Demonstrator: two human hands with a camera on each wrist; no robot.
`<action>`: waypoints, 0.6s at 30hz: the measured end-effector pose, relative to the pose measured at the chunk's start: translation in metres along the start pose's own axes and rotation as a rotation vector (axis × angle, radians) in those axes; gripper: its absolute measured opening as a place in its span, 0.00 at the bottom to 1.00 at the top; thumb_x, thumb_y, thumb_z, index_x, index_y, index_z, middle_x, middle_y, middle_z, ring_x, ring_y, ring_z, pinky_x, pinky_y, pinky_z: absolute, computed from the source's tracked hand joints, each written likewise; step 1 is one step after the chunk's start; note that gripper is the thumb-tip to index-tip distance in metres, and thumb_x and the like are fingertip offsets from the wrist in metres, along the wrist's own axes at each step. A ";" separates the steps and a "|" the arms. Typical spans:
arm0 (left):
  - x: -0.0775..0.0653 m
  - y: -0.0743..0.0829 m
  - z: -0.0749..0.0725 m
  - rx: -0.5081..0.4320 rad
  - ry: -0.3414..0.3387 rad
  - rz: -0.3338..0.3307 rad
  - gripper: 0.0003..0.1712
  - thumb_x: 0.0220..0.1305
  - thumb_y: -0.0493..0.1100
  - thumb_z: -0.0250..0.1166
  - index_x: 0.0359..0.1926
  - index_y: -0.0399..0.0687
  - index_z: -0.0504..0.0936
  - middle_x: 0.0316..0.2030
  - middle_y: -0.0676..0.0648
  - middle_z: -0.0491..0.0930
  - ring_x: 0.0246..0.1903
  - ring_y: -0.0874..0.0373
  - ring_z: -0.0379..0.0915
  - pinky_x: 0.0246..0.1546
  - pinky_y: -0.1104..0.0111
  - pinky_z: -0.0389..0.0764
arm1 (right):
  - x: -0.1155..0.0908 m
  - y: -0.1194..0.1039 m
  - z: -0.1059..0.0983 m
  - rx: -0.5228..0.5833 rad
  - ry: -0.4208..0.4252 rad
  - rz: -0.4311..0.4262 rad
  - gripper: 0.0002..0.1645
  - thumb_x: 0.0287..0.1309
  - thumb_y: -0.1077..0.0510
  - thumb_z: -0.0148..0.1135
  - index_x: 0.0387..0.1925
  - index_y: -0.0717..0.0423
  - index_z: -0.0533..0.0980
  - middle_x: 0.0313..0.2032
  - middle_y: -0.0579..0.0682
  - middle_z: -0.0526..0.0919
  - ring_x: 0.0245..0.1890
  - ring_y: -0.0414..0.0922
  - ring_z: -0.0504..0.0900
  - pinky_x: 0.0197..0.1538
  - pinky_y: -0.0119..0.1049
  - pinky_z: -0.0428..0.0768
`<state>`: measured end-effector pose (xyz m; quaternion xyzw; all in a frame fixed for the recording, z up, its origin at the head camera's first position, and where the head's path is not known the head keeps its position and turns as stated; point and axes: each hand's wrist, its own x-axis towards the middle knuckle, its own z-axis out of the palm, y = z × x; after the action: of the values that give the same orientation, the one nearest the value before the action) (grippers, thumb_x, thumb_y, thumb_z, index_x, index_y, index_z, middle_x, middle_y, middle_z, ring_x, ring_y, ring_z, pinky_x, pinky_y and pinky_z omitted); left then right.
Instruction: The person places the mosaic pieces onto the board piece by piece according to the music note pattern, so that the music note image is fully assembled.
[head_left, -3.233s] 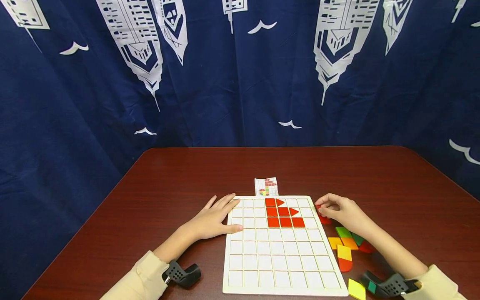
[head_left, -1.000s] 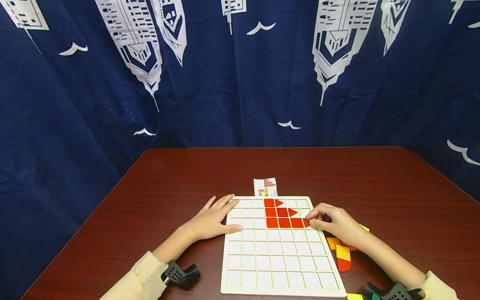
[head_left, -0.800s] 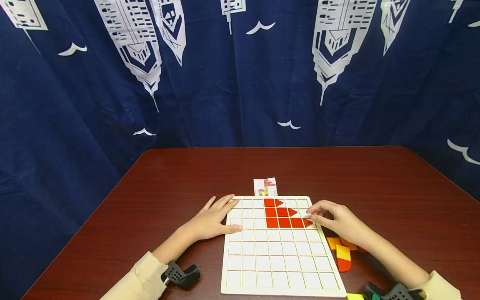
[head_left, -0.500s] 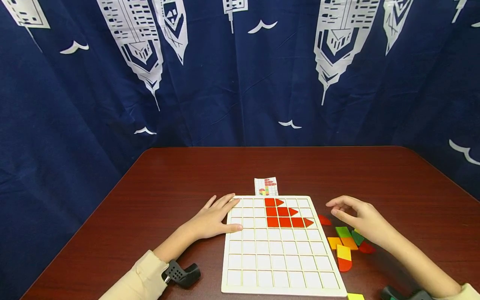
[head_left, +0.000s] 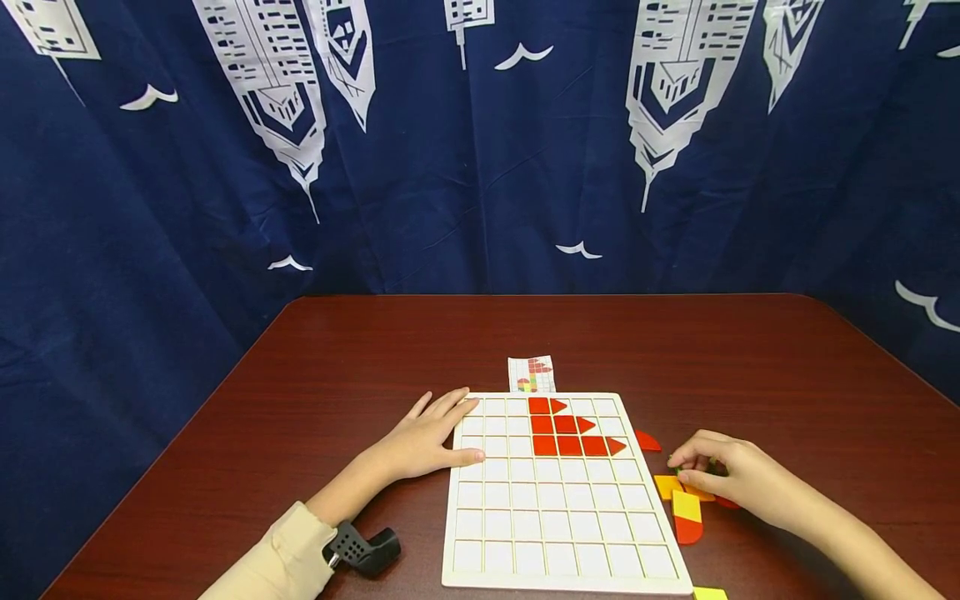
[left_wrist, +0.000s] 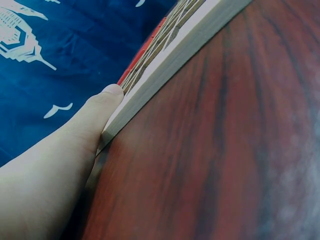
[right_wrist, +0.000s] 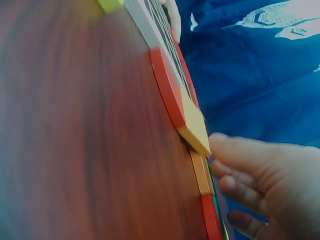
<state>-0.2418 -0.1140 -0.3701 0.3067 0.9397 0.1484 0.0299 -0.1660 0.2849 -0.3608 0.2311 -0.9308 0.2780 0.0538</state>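
Head view: white grid board (head_left: 556,497) carries nine red pieces (head_left: 565,424) in stepped rows of two, three and four, each ending in a triangle on the right. Card (head_left: 531,374) just past the far edge shows a red stepped shape up top, with green, yellow and red lower down. I'd call the red steps done; none of the lower part is on the board, so that looks left. Left hand (head_left: 423,442) lies over the board's left edge, fingers spread, gripping nothing. Right hand (head_left: 738,479) is off the right side, fingers curled, over the loose pieces: green piece (head_left: 678,471) right at the fingertips, orange piece (head_left: 664,487) and yellow square (head_left: 685,504) just below, curved red piece (head_left: 648,442) beside the board. Can't tell if the green is pinched or only touched; fingers hide most of it.

Left wrist: thumb rests on the board's edge, board flat on the table (left_wrist: 215,165).

Right wrist: thumb tip at the yellow square's corner, touching or just beside it. Rounded red piece (right_wrist: 166,85) meets the square's other side.
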 end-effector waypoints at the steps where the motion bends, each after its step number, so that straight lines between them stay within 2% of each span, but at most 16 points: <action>1: 0.000 0.000 0.000 0.000 -0.001 -0.001 0.48 0.54 0.73 0.50 0.70 0.57 0.51 0.71 0.51 0.47 0.70 0.58 0.42 0.69 0.52 0.37 | 0.000 0.000 0.001 -0.001 -0.010 -0.016 0.05 0.53 0.53 0.63 0.34 0.42 0.77 0.29 0.38 0.74 0.28 0.28 0.67 0.27 0.24 0.67; 7: -0.001 0.000 0.000 -0.011 -0.003 -0.007 0.48 0.54 0.73 0.50 0.70 0.57 0.51 0.71 0.51 0.47 0.70 0.58 0.42 0.69 0.52 0.36 | 0.000 0.001 0.004 -0.004 0.004 -0.126 0.08 0.50 0.56 0.65 0.35 0.42 0.77 0.30 0.33 0.72 0.29 0.28 0.66 0.28 0.22 0.65; 13: -0.001 0.000 -0.001 -0.012 -0.008 -0.015 0.48 0.54 0.74 0.49 0.70 0.58 0.51 0.71 0.52 0.46 0.70 0.59 0.41 0.69 0.53 0.36 | -0.002 -0.002 0.004 -0.018 -0.019 -0.148 0.10 0.49 0.51 0.65 0.36 0.39 0.77 0.32 0.31 0.71 0.30 0.28 0.66 0.29 0.22 0.65; 18: 0.000 0.000 0.000 -0.011 -0.010 -0.011 0.48 0.54 0.74 0.49 0.70 0.57 0.50 0.71 0.51 0.45 0.70 0.59 0.41 0.69 0.53 0.35 | -0.003 -0.003 0.004 -0.035 -0.033 -0.170 0.13 0.48 0.49 0.65 0.38 0.40 0.77 0.34 0.31 0.70 0.31 0.27 0.66 0.30 0.22 0.65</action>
<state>-0.2418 -0.1146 -0.3698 0.3021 0.9403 0.1520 0.0372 -0.1616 0.2816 -0.3634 0.3127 -0.9133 0.2524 0.0659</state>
